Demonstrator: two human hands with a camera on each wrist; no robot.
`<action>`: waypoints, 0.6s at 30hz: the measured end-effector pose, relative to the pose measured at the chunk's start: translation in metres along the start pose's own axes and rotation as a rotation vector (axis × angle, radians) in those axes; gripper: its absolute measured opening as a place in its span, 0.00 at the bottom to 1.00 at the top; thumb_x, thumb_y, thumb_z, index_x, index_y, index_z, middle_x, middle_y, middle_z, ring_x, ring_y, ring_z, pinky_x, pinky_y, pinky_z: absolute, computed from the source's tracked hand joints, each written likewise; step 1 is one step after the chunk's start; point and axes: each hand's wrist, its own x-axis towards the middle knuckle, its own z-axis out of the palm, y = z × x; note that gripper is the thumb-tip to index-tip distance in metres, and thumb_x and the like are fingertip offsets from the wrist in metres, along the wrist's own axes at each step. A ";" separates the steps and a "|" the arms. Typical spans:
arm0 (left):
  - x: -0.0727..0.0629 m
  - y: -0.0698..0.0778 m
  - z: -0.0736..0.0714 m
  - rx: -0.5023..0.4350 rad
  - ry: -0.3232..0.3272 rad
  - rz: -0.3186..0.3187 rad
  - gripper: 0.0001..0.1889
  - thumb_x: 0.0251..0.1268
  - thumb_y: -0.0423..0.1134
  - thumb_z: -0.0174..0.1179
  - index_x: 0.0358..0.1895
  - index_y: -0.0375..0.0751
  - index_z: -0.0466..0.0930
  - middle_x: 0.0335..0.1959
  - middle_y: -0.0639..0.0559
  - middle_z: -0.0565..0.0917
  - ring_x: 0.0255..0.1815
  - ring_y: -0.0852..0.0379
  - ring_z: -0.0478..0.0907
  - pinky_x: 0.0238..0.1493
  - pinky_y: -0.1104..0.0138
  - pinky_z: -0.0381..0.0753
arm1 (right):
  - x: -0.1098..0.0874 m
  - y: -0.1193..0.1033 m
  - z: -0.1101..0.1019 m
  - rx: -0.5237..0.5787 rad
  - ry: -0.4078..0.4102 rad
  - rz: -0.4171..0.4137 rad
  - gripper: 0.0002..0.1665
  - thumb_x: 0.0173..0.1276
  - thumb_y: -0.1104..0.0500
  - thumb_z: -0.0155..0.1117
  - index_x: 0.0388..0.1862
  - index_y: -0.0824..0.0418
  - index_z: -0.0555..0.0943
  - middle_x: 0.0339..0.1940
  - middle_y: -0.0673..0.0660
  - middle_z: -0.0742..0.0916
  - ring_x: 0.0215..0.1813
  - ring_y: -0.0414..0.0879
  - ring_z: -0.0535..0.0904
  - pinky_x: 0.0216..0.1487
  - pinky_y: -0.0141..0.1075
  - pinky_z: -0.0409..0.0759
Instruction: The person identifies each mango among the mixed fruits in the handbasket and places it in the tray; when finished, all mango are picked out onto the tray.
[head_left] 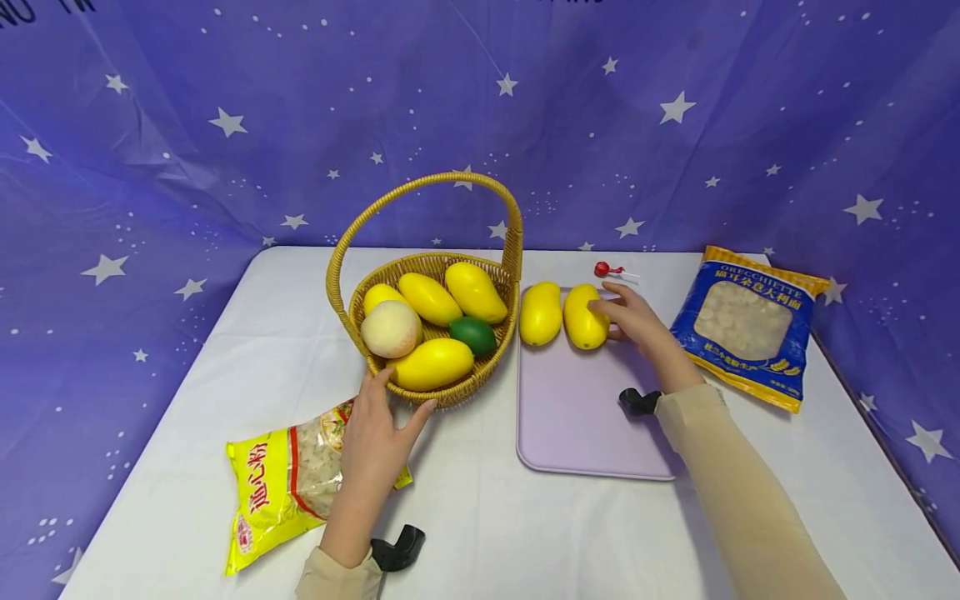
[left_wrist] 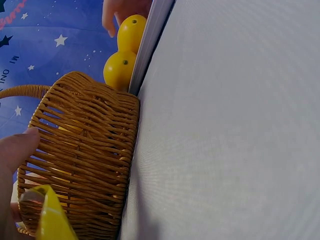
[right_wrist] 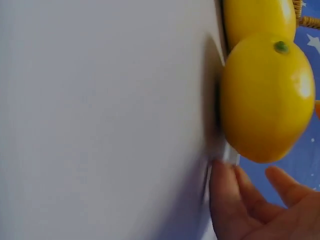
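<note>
A wicker basket with an arched handle holds several yellow mangoes, a pale peach and a green oval fruit. My left hand is at the basket's front rim, fingers spread; in the left wrist view its thumb lies against the woven side. Two more mangoes lie side by side at the back left of a lilac tray. Beside the right-hand mango is my right hand, fingers loosely bent. In the right wrist view, those fingers appear just apart from the mango.
Partly under my left forearm lies a yellow pasta bag. A blue orecchiette bag rests at the right, beyond the tray. Behind the tray is a red lollipop. A purple starry cloth hangs behind the white table.
</note>
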 end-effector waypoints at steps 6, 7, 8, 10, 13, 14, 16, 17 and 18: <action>0.000 0.000 0.000 0.000 0.007 0.001 0.48 0.57 0.73 0.53 0.71 0.41 0.57 0.74 0.33 0.54 0.72 0.37 0.54 0.66 0.42 0.59 | -0.016 -0.014 0.002 -0.120 0.190 -0.206 0.44 0.68 0.43 0.60 0.77 0.56 0.57 0.73 0.65 0.63 0.69 0.63 0.62 0.64 0.56 0.67; -0.001 0.000 0.000 0.000 0.007 -0.001 0.48 0.57 0.73 0.53 0.71 0.41 0.57 0.73 0.33 0.54 0.72 0.37 0.54 0.66 0.42 0.59 | -0.019 -0.018 0.004 -0.130 0.213 -0.249 0.42 0.68 0.44 0.60 0.76 0.57 0.58 0.72 0.65 0.64 0.69 0.63 0.62 0.64 0.56 0.66; -0.001 0.000 -0.001 0.001 0.007 -0.002 0.48 0.57 0.73 0.53 0.71 0.41 0.57 0.73 0.33 0.55 0.72 0.37 0.54 0.66 0.42 0.59 | -0.022 -0.023 0.006 -0.143 0.227 -0.291 0.41 0.69 0.45 0.60 0.76 0.57 0.59 0.72 0.65 0.64 0.69 0.63 0.62 0.64 0.56 0.65; -0.001 0.000 -0.001 0.001 0.007 -0.005 0.48 0.57 0.72 0.53 0.71 0.41 0.57 0.73 0.33 0.55 0.72 0.37 0.54 0.66 0.42 0.59 | -0.028 -0.032 0.011 -0.143 0.226 -0.368 0.39 0.69 0.47 0.61 0.75 0.57 0.61 0.70 0.64 0.66 0.68 0.63 0.63 0.66 0.55 0.65; -0.001 0.000 -0.001 0.001 0.008 -0.006 0.47 0.58 0.72 0.54 0.71 0.41 0.57 0.73 0.33 0.55 0.72 0.37 0.54 0.66 0.42 0.58 | -0.036 -0.048 0.021 -0.103 0.178 -0.461 0.38 0.69 0.49 0.63 0.74 0.55 0.63 0.71 0.61 0.68 0.67 0.60 0.65 0.65 0.54 0.66; -0.001 0.001 -0.001 0.001 0.009 -0.006 0.47 0.58 0.72 0.54 0.71 0.41 0.57 0.73 0.33 0.55 0.72 0.37 0.54 0.66 0.42 0.58 | -0.040 -0.053 0.025 -0.095 0.160 -0.482 0.38 0.69 0.50 0.64 0.74 0.55 0.63 0.71 0.60 0.68 0.67 0.60 0.66 0.65 0.54 0.66; -0.001 0.001 -0.001 0.000 0.007 -0.006 0.47 0.58 0.72 0.54 0.71 0.41 0.57 0.73 0.33 0.55 0.72 0.37 0.54 0.66 0.42 0.58 | -0.046 -0.062 0.033 -0.070 0.126 -0.513 0.38 0.68 0.50 0.65 0.74 0.53 0.64 0.72 0.57 0.68 0.66 0.58 0.68 0.63 0.54 0.68; -0.001 0.001 0.000 0.000 0.006 -0.006 0.47 0.57 0.72 0.54 0.71 0.41 0.57 0.73 0.34 0.55 0.72 0.37 0.54 0.66 0.42 0.59 | -0.049 -0.067 0.038 -0.058 0.107 -0.524 0.37 0.67 0.51 0.66 0.73 0.52 0.65 0.71 0.57 0.69 0.65 0.58 0.69 0.63 0.53 0.69; -0.001 0.002 0.000 0.000 0.005 -0.006 0.47 0.57 0.72 0.53 0.71 0.41 0.57 0.73 0.34 0.55 0.72 0.37 0.54 0.66 0.42 0.59 | -0.052 -0.071 0.042 -0.050 0.089 -0.530 0.37 0.67 0.51 0.66 0.73 0.51 0.65 0.71 0.57 0.70 0.64 0.58 0.70 0.62 0.53 0.70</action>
